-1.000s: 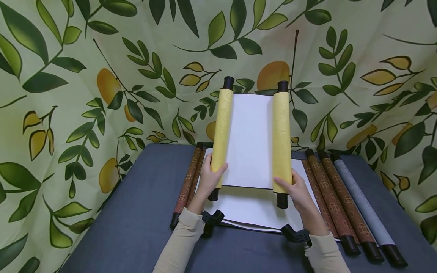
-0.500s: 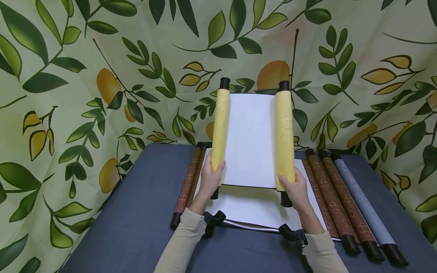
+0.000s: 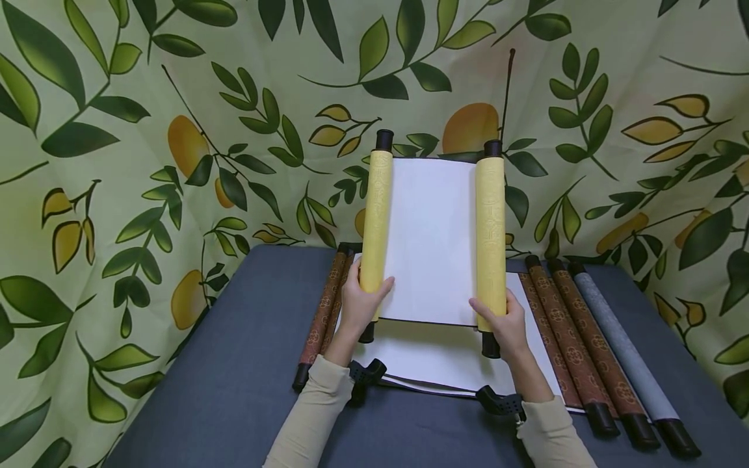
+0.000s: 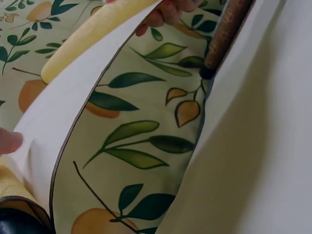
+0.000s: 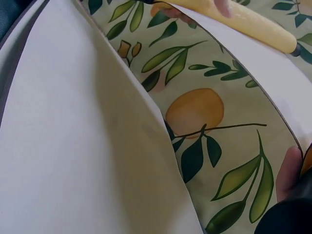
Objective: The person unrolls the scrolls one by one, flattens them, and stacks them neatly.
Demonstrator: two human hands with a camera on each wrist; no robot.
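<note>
A yellow-backed scroll [image 3: 433, 240] is held up in front of me, partly unrolled, its blank white inner face showing. My left hand [image 3: 361, 304] grips the lower part of its left roll [image 3: 378, 214], thumb toward the white paper. On the other side, my right hand [image 3: 508, 324] holds the bottom of the right roll [image 3: 490, 234]. Black knobs cap both rolls. In the left wrist view, a thumb [image 4: 9, 142] lies at the white paper. A fingertip [image 5: 288, 173] shows beside a dark knob [image 5: 285, 214] in the right wrist view.
Beneath the held scroll, a larger white sheet [image 3: 433, 367] lies open on the blue-grey table [image 3: 234, 364]. Brown patterned rolls [image 3: 322, 312] flank it on the left, more brown rolls [image 3: 573, 344] on the right. A grey-blue roll [image 3: 626, 344] lies outermost right. Leaf-printed cloth [image 3: 263, 58] hangs behind.
Both rolls have moved slightly apart, so a wider strip of white paper shows. My right hand shifted a little to the right with its roll. The things on the table stayed put.
</note>
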